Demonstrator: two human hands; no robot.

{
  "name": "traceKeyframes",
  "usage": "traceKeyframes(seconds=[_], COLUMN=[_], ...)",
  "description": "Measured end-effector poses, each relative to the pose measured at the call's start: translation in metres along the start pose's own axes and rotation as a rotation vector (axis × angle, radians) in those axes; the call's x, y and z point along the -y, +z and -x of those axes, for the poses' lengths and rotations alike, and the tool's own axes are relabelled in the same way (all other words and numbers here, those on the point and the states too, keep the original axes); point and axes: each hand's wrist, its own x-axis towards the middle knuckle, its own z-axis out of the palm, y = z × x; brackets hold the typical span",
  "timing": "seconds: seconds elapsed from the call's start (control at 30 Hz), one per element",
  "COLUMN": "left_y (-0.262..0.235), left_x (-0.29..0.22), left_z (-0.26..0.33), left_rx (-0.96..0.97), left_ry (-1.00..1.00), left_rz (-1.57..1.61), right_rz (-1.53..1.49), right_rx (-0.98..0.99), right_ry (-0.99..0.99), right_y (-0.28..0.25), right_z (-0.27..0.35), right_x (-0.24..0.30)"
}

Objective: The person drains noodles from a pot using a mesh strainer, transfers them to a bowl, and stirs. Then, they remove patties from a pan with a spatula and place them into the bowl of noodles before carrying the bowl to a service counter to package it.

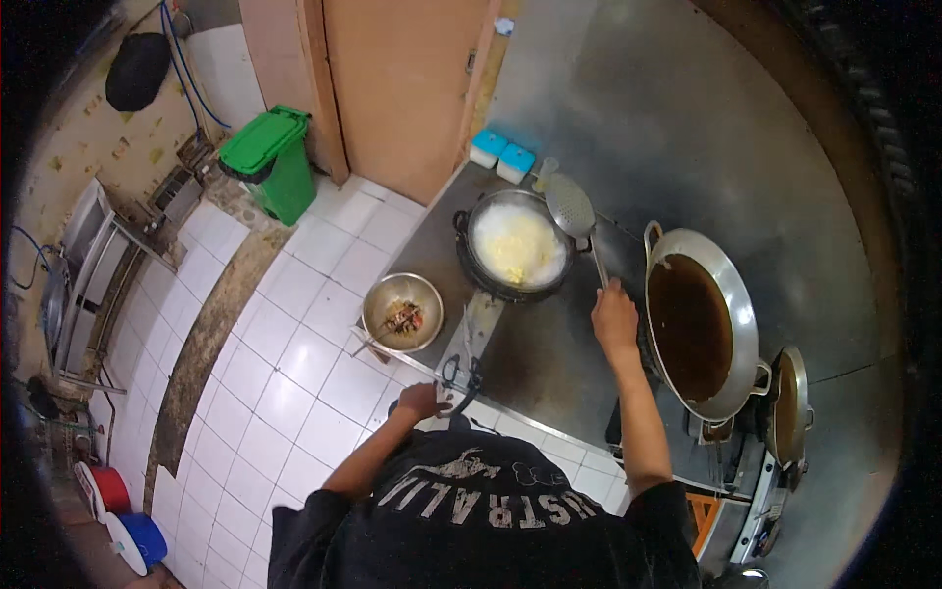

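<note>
My right hand (pixel 615 316) is closed round the long handle of a skimmer (pixel 569 204). The skimmer's perforated round head is raised beside the rim of a dark-handled wok (pixel 463 257). Pale yellow food (pixel 517 253) sits amid white foam inside the wok. My left hand (pixel 423 401) is closed at the front edge of the counter, next to a black curved fitting (pixel 461 377); what its fingers grip is too small to make out. A steel bowl (pixel 433 294) with a chopped mix and a spoon in it stands at the counter's left corner.
A large two-handled wok of brown liquid (pixel 692 329) stands on the right, with a smaller pan (pixel 788 407) beyond it. Two blue-lidded tubs (pixel 502 155) are by the wall. A green bin (pixel 275 167) and a door (pixel 407 88) are across the tiled floor (pixel 304 344).
</note>
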Motion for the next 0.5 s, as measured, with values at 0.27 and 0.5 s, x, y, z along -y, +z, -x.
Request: traceKeyframes(seconds=[0.27, 0.5], left_y=[0.053, 0.086], left_x=[0.099, 0.142], left_z=[0.015, 0.03], left_rx=[0.292, -0.065], left_ry=[-0.211, -0.197], left_rz=[0.665, 1.264], right_rz=[0.224, -0.233], right_rx=[0.159, 0.541], right_ry=[-0.061, 0.149], right_y=[0.02, 0.009], right_z=[-0.038, -0.053], right_x=[0.001, -0.016])
